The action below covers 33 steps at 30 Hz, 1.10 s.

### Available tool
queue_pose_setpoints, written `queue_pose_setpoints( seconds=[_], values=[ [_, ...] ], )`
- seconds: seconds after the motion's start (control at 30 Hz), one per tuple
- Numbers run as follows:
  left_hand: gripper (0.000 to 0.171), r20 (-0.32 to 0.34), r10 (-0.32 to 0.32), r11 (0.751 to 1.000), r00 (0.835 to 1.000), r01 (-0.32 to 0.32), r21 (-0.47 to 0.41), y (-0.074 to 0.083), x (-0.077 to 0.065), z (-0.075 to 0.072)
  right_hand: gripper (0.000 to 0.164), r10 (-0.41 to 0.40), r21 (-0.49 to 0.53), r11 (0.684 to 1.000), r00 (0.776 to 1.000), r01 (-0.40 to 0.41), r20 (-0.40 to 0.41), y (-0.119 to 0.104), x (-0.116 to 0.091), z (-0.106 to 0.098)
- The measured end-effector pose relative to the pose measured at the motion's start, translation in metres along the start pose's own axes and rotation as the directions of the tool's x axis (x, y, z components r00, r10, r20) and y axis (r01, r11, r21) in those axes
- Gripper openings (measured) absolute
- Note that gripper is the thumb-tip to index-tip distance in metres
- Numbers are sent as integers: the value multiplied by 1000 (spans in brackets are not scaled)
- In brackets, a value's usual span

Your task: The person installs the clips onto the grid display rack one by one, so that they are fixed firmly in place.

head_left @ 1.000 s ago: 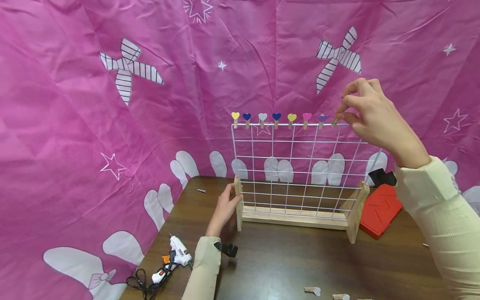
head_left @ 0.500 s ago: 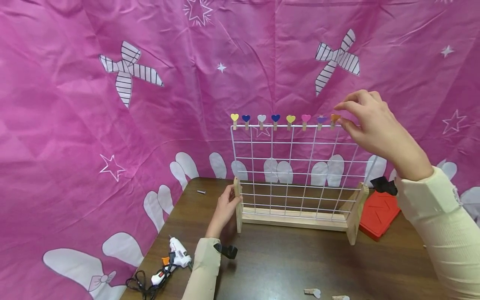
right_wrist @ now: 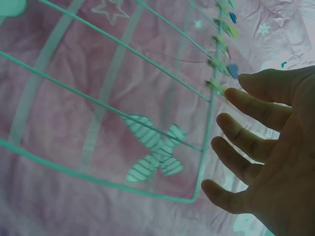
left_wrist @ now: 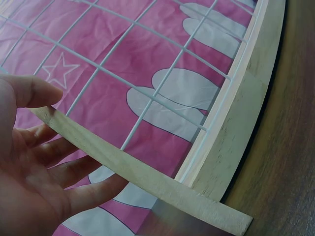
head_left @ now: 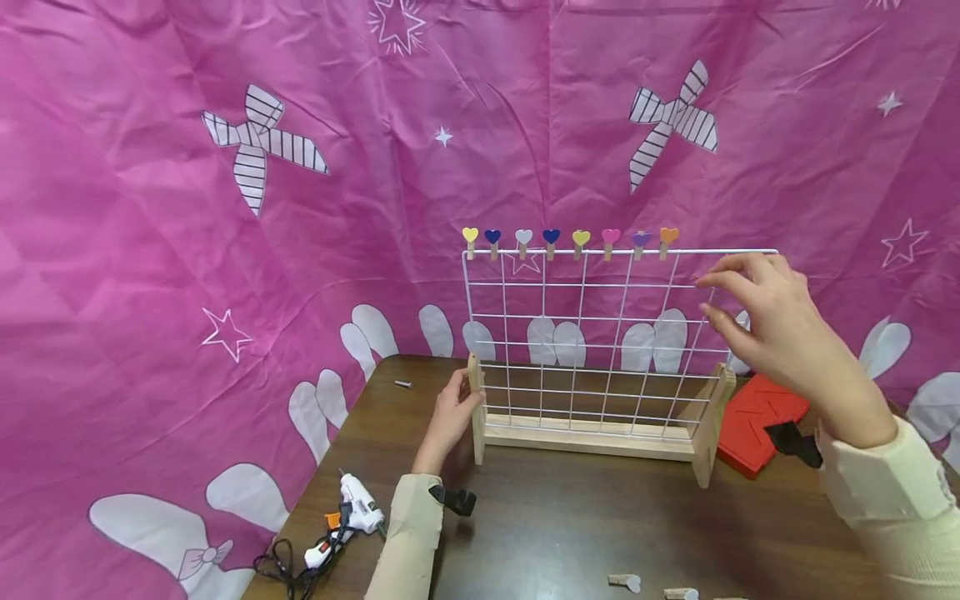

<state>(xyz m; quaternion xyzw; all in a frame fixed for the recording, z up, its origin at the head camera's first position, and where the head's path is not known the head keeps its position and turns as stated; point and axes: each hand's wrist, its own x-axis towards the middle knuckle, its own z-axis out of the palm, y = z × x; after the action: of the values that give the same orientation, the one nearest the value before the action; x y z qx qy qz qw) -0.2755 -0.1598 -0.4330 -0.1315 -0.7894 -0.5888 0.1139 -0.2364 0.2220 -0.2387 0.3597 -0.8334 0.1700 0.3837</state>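
Note:
A white wire grid (head_left: 585, 315) stands upright in a wooden stand (head_left: 588, 444). Along its top bar sits a row of small heart clothespins, among them a yellow one (head_left: 470, 236), a purple one (head_left: 641, 242) and, furthest right, an orange one (head_left: 667, 237). My left hand (head_left: 450, 410) grips the stand's left side post (left_wrist: 142, 174), thumb near its upper end and fingers along its outer side. At the grid's upper right corner, my right hand (head_left: 780, 321) holds nothing; its thumb and fingers are apart, as the right wrist view also shows.
White heart clothespins (head_left: 625, 582) lie at the table's near side. A red object (head_left: 761, 425) rests behind the stand's right end. On the left are a white glue gun (head_left: 360, 504) with a black cord and a small screw (head_left: 403, 383). A pink cloth (head_left: 337, 208) hangs behind.
My right hand has let go of the orange heart clothespin, which stays clipped on the top bar, and has moved right and down. My left hand stays on the side post.

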Motion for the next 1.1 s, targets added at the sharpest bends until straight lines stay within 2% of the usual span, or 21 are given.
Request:
queue_pose_setpoints(
  seconds=[0.17, 0.23, 0.33, 0.37, 0.5, 0.6, 0.73, 0.87, 0.9, 0.97, 1.07, 1.1],
  values=[
    [37, 5, -11, 1000, 1000, 11, 11, 0, 1, 0, 24, -16, 47, 999, 1000, 16, -5, -1, -37, 16],
    [36, 9, -10, 1000, 1000, 10, 18, 4, -1, -1, 36, -21, 50, 999, 1000, 20, 1, -1, -50, 23],
    [37, 8, -11, 1000, 1000, 11, 1, -8, 4, 0, 51, -15, 49, 999, 1000, 13, 28, -2, -70, 33],
    [37, 6, -7, 1000, 1000, 7, -7, -13, 5, 1, 49, -7, 47, 999, 999, 5, 46, -2, -77, 36],
    [37, -11, -5, 1000, 1000, 5, -14, -29, 11, 3, 21, 41, 30, 999, 992, -45, 123, -6, -107, 48],
    [37, -23, -4, 1000, 1000, 3, -9, -31, 11, 3, 31, 72, 14, 997, 984, -76, 164, -11, -131, 59],
    [38, -37, 3, 1000, 999, -3, -6, -31, 10, 4, 31, 97, 9, 995, 973, -102, 210, -18, -162, 74],
    [37, -36, -15, 1000, 999, 15, 4, -30, 10, 5, 32, 109, -12, 994, 948, -110, 300, -24, -195, 81],
    [37, -35, -19, 1000, 999, 19, 5, -30, 10, 5, 32, 109, -6, 993, 934, -114, 340, -24, -202, 82],
    [37, -30, -24, 1000, 999, 24, 5, -30, 10, 5, 29, 132, 16, 988, 878, -157, 460, -24, -217, 81],
    [37, -27, -15, 1000, 1000, 15, -3, -30, 10, 4, 22, 158, 89, 955, 737, -284, 657, -21, -234, 78],
    [37, -28, -13, 1000, 1000, 13, -6, -30, 10, 3, 21, 152, 105, 945, 701, -309, 697, -20, -239, 78]
  ],
)
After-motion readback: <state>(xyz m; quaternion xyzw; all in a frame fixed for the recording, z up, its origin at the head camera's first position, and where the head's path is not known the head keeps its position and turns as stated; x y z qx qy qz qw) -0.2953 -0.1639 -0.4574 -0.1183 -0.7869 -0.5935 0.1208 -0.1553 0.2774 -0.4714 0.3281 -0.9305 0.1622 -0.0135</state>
